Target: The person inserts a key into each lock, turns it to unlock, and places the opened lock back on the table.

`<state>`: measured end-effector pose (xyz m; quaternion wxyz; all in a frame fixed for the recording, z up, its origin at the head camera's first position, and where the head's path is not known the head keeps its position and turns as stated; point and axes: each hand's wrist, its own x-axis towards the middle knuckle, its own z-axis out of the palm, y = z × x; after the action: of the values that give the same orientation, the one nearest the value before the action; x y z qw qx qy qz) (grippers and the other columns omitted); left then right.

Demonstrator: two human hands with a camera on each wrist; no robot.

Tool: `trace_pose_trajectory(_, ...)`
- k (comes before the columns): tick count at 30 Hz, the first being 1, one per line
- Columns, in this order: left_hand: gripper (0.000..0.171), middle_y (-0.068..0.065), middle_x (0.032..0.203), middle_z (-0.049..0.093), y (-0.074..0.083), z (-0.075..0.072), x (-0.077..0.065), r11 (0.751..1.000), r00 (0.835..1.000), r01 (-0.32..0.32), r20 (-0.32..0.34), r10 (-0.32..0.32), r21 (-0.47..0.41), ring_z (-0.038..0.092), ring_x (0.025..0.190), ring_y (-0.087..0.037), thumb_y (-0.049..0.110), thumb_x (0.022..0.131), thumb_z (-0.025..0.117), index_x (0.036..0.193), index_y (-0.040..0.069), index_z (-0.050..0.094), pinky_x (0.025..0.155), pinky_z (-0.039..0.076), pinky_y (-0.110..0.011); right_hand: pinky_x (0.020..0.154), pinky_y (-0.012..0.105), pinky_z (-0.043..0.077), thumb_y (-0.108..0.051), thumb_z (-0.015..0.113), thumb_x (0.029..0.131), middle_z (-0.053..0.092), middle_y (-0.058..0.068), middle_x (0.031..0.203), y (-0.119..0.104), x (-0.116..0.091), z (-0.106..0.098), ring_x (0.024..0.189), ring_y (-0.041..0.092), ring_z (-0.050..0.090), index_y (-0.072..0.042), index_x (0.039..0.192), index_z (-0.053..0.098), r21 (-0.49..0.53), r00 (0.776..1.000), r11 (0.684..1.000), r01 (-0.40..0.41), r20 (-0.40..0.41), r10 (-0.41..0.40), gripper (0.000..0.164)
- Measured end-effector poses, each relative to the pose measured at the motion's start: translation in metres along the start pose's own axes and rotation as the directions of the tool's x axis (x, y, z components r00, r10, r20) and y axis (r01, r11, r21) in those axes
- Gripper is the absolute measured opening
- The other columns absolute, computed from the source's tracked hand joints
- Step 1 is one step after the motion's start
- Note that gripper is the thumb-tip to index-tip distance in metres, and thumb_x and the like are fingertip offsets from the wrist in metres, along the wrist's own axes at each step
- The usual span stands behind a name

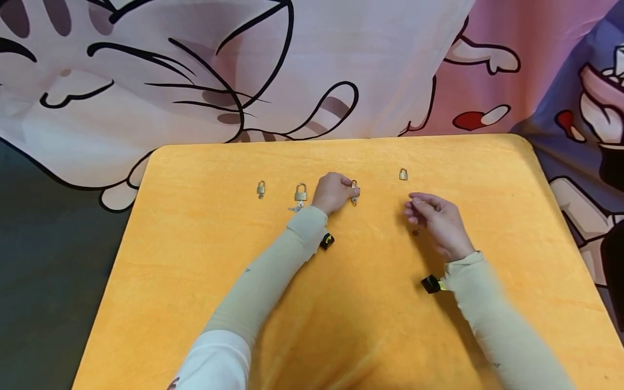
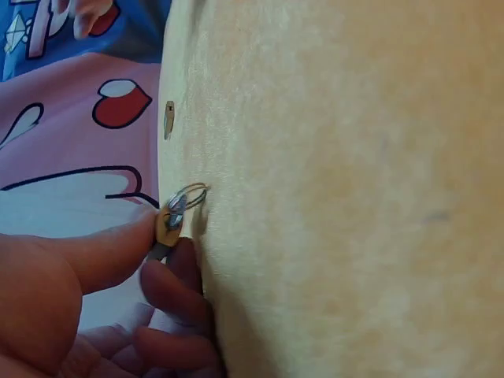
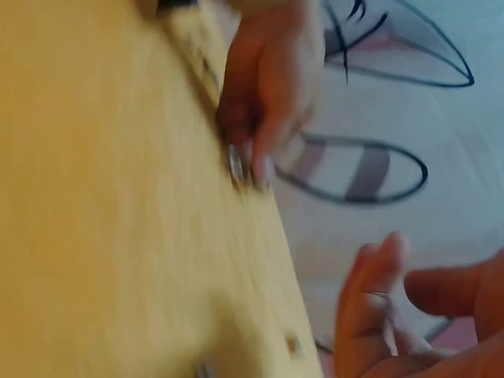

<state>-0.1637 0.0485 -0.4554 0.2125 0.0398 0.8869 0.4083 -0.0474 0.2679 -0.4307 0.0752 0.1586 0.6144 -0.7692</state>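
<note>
My left hand (image 1: 333, 193) pinches a small brass padlock (image 1: 355, 192) between thumb and fingers, close over the yellow tabletop. A silver key (image 2: 178, 209) sits in its lower end, with a thin wire ring (image 2: 194, 194) hanging beside it. My right hand (image 1: 439, 222) hovers to the right, fingers loosely bent; its thumb and fingertips are apart in the right wrist view, with nothing seen between them. Just below that hand lies a small dark object (image 1: 416, 232), its kind unclear. Beyond it, another small brass padlock (image 1: 403, 174) lies without a visible key.
Left of my left hand lie a larger brass padlock (image 1: 300, 192) with keys (image 1: 296, 207) at its lower end and a smaller padlock (image 1: 261, 188). The yellow-covered table (image 1: 195, 244) ends at a cartoon-printed cloth (image 1: 390, 65). Black wrist cameras (image 1: 431, 284) hang under both sleeves.
</note>
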Motion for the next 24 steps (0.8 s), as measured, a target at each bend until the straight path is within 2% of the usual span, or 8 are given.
trace_pose_trajectory(2,0.034,-0.004,0.117,0.071,0.003,0.0,-0.001,0.998,1.0,-0.005,0.001,0.005,0.065,0.066,0.098,-0.019,0.03,0.094,0.075,0.121,0.009,0.072,0.082,0.054,-0.033,0.074,0.023,0.057,-0.014,0.058,0.104,0.072,0.002,0.096,-0.003,-0.003,-0.011,0.082,0.011,0.068,0.011,0.13,0.052,-0.179,0.999,0.983,0.035,-0.029,-0.04,0.037)
trace_pose_trajectory(4,0.035,-0.003,0.118,0.071,0.006,-0.002,-0.001,0.988,1.0,-0.024,0.003,0.024,0.154,0.066,0.098,-0.018,0.03,0.094,0.074,0.122,0.009,0.072,0.082,0.054,-0.031,0.074,0.024,0.057,-0.018,0.06,0.103,0.07,0.006,0.097,-0.004,-0.006,-0.02,0.08,0.012,0.068,0.011,0.13,0.054,-0.38,0.997,0.924,0.038,-0.048,-0.06,0.04)
trace_pose_trajectory(7,0.022,-0.001,0.085,0.068,0.012,-0.007,-0.001,0.948,0.999,-0.05,0.024,0.045,0.314,0.06,0.071,-0.013,0.03,0.096,0.071,0.095,0.008,0.073,0.063,0.049,-0.026,0.069,0.025,0.056,-0.025,0.062,0.102,0.068,0.01,0.094,-0.004,-0.01,-0.03,0.077,0.014,0.066,0.007,0.123,0.064,-0.656,0.996,0.755,0.01,-0.064,-0.069,0.039)
trace_pose_trajectory(10,0.036,0.002,0.062,0.05,0.022,-0.012,0.0,0.893,0.998,-0.054,0.04,0.041,0.448,0.047,0.055,-0.012,0.034,0.098,0.066,0.069,0.014,0.06,0.051,0.04,-0.026,0.062,0.028,0.05,-0.033,0.062,0.101,0.07,0.008,0.08,-0.002,-0.014,-0.036,0.069,0.017,0.062,0.001,0.103,0.072,-0.824,0.995,0.567,-0.007,-0.061,-0.077,0.036)
trace_pose_trajectory(11,0.041,0.002,0.059,0.045,0.027,-0.013,0.001,0.871,0.998,-0.055,0.039,0.042,0.487,0.045,0.053,-0.013,0.035,0.099,0.065,0.064,0.016,0.055,0.05,0.038,-0.027,0.06,0.029,0.047,-0.036,0.061,0.101,0.069,0.006,0.075,-0.001,-0.015,-0.036,0.066,0.018,0.06,0.0,0.095,0.073,-0.855,0.995,0.519,-0.007,-0.056,-0.079,0.038)
trace_pose_trajectory(15,0.036,0.003,0.074,0.064,0.05,-0.011,0.008,0.813,0.998,-0.058,0.009,0.065,0.58,0.062,0.068,-0.014,0.04,0.1,0.063,0.071,0.019,0.063,0.061,0.052,-0.033,0.052,0.032,0.038,-0.04,0.06,0.101,0.056,-0.002,0.053,0.004,-0.016,-0.033,0.052,0.019,0.05,-0.007,0.069,0.07,-0.929,0.992,0.369,0.026,-0.022,-0.125,0.048)
trace_pose_trajectory(20,0.024,0.003,0.095,0.071,0.078,0.011,0.023,0.81,0.994,-0.092,0.002,0.111,0.579,0.068,0.088,-0.016,0.041,0.1,0.063,0.092,0.019,0.071,0.077,0.056,-0.034,0.045,0.032,0.034,-0.04,0.066,0.097,0.042,-0.006,0.042,0.012,-0.014,-0.024,0.044,0.018,0.044,-0.01,0.051,0.062,-0.963,0.984,0.267,0.039,-0.01,-0.178,0.055)
trace_pose_trajectory(24,0.028,0.005,0.111,0.069,0.09,0.031,0.037,0.8,0.988,-0.146,0.038,0.153,0.582,0.064,0.104,-0.012,0.042,0.101,0.06,0.118,0.022,0.071,0.088,0.052,-0.029,0.046,0.037,0.042,-0.037,0.071,0.093,0.057,-0.001,0.048,0.016,-0.011,-0.019,0.048,0.023,0.054,-0.006,0.06,0.072,-0.969,0.983,0.245,0.028,-0.018,-0.183,0.046)
